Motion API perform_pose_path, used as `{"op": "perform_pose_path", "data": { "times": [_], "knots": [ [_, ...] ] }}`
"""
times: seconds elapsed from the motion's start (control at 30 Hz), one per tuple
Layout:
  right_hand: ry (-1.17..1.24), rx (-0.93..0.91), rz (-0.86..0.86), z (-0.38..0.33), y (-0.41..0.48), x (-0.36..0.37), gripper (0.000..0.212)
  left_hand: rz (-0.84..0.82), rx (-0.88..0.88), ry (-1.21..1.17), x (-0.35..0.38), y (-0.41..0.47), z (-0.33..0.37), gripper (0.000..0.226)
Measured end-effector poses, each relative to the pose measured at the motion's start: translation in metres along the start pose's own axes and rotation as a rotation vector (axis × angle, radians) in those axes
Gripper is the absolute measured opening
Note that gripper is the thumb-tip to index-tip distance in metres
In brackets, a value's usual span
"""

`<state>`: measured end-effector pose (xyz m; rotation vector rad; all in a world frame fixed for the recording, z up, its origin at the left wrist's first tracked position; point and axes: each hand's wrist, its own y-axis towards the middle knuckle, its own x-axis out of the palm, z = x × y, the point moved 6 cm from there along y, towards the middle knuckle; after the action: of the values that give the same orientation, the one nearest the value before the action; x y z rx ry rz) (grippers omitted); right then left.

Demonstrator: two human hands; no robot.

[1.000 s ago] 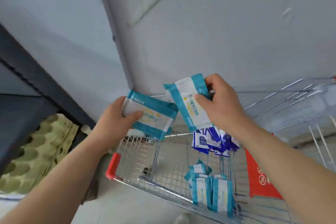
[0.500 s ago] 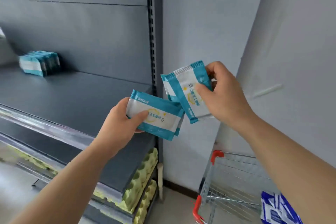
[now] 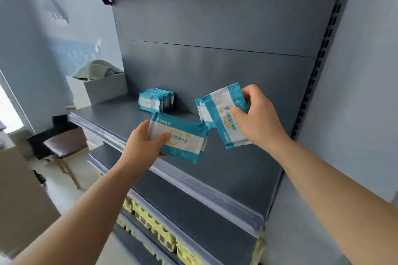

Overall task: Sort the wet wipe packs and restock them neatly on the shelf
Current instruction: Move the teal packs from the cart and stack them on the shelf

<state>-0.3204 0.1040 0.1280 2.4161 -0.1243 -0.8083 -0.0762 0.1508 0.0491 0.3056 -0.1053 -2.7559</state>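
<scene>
**Packs raised to the shelf**

Swinging away from the cart, my view now faces the grey shelf (image 3: 120, 118). My left hand (image 3: 143, 143) grips teal wipe packs (image 3: 181, 139) flat; my right hand (image 3: 256, 118) clamps more packs (image 3: 221, 114) tilted, both above the shelf board. Stocked packs (image 3: 156, 101) stand upright against the back panel.

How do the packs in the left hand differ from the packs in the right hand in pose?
The packs in the left hand lie nearly flat, long side across; the packs in the right hand stand tilted, long side up. The left hand grips its packs at one end; the right hand pinches from the side. Both are teal-and-white wipes.
</scene>
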Motion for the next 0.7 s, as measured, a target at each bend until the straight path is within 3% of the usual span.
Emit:
{"op": "perform_pose_path", "data": {
  "times": [0.27, 0.7],
  "knots": [
    [0.026, 0.14, -0.084, 0.018, 0.081, 0.117, 0.015, 0.098, -0.094, -0.051, -0.061, 0.109, -0.036, 0.019],
    [0.027, 0.451, -0.157, 0.076, 0.161, 0.255, 0.013, -0.055, -0.161, -0.13, -0.097, 0.274, -0.099, 0.028]
  ]
}}
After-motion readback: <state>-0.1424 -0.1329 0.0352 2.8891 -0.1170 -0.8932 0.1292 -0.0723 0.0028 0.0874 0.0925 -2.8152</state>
